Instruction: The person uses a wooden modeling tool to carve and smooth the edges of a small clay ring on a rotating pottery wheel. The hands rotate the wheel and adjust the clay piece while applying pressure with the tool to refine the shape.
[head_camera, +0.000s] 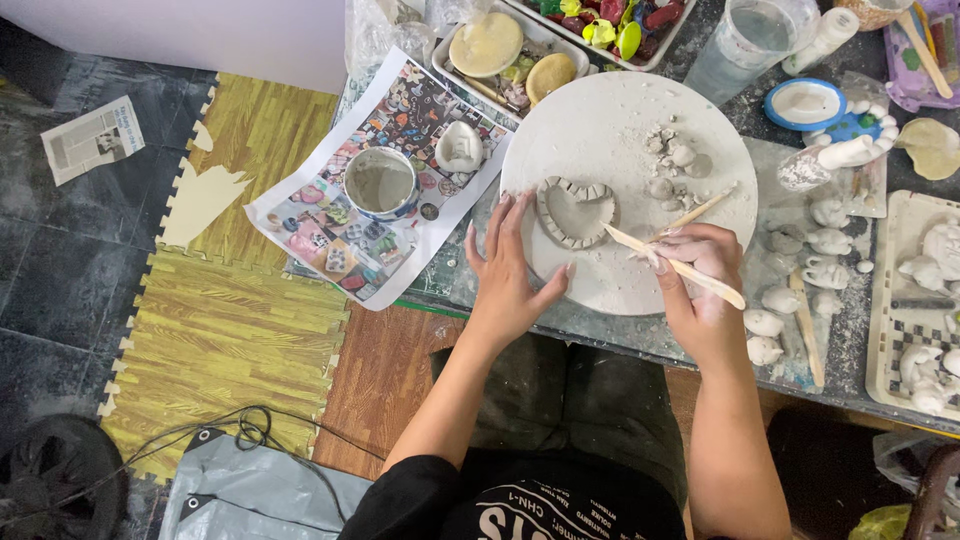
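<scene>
Clay heart (576, 210) sits on the round board (620, 270), just left of the tool tip. Right hand (700, 275) pinches a wooden tool (672, 262) pen-style, its point touching the heart's right wall. Left hand (510, 265) lies flat, fingers spread, bracing the board beside the heart. My judgement: keep the tool shallow, press lightly, let the flat hand stop any turning. Clay crumbs (670, 160) lie beyond the grip; a second stick (697, 210) is just above it.
</scene>
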